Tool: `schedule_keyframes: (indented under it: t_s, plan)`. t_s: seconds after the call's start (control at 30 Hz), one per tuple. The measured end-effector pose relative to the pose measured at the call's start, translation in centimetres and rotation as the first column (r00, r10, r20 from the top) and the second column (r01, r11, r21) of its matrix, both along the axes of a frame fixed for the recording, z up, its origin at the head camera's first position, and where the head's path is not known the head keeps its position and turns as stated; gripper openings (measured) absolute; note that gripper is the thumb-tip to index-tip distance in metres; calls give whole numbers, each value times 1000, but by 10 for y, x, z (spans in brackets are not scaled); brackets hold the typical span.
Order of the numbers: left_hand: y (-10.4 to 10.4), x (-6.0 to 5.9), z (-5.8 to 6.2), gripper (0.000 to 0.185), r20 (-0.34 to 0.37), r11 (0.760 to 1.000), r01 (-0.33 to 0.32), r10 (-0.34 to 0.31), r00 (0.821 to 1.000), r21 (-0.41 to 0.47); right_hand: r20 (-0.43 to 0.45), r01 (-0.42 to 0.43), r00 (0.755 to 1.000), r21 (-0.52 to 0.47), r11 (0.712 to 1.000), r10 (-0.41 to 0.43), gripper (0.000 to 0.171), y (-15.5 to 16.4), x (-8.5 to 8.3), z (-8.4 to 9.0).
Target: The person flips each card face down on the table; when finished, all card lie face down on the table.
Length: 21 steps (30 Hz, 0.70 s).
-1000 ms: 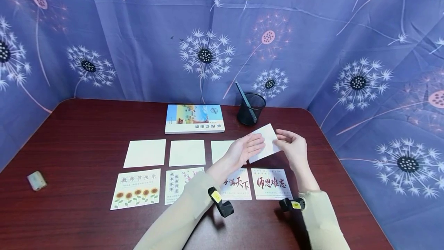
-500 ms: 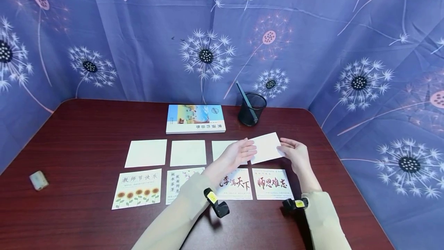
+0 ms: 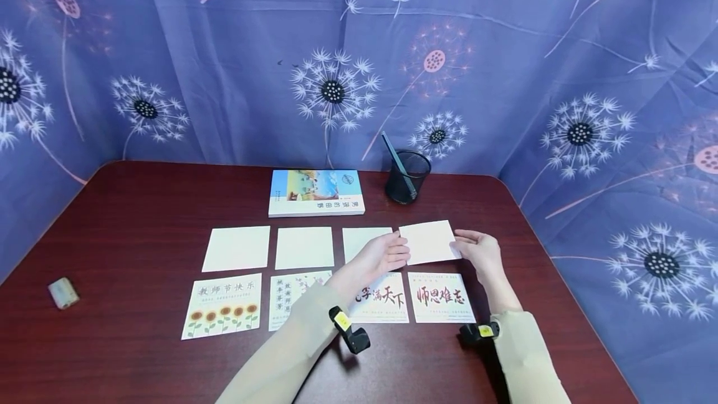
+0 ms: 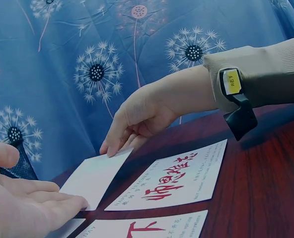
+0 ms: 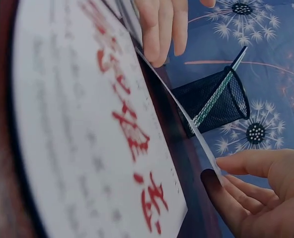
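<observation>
While pinched by the right hand, white card; left hand straight-fingered, apparently against its edge.

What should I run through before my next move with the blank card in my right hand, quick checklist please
1. Grip of the right hand on the held card: ok, thumb and fingers pinch its right edge.
2. Left hand firmly supporting the left edge: cannot tell; fingers are there, pressure isn't visible.
3. Held card flat on the table: not ok, its right edge looks raised.
4. Mesh holder out of the way: ok, upright with a gap.
5. Red-lettered card in front uncovered: ok.
6. Third blank card fully visible: not ok, the left hand hides part.
</observation>
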<state>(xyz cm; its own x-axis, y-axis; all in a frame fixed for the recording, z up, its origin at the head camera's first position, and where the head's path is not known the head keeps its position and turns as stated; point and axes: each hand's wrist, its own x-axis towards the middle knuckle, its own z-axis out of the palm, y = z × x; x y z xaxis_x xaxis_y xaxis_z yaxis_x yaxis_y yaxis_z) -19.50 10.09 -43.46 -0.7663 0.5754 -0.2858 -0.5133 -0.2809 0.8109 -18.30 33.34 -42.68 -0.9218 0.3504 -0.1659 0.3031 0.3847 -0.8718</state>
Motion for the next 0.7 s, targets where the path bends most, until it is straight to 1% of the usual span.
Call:
schedule_keyframes:
  t_s: [0.17, 0.27, 0.43, 0.57, 0.7]
  plan:
    - [-1, -1, -3, 55, 10, 1000, 3, -3, 1000, -3, 37, -45, 998, 48, 998, 43, 45, 4, 3, 0]
    - [0, -2, -4, 55, 7, 1000, 5, -5, 1000, -2, 46, -60, 997, 52, 997, 58, 44, 6, 5, 1]
    - [2, -2, -6, 56, 9, 1000, 8, -8, 1000, 0, 51, -71, 996, 41, 997, 69, 45, 7, 6, 2]
    - [2, -2, -7, 56, 0, 1000, 8, -8, 1000, -3, 65, -78, 995, 72, 994, 74, 45, 8, 7, 4]
    - [3, -2, -8, 55, 8, 1000, -4, 4, 1000, -5, 62, -82, 995, 91, 992, 76, 45, 10, 8, 5]
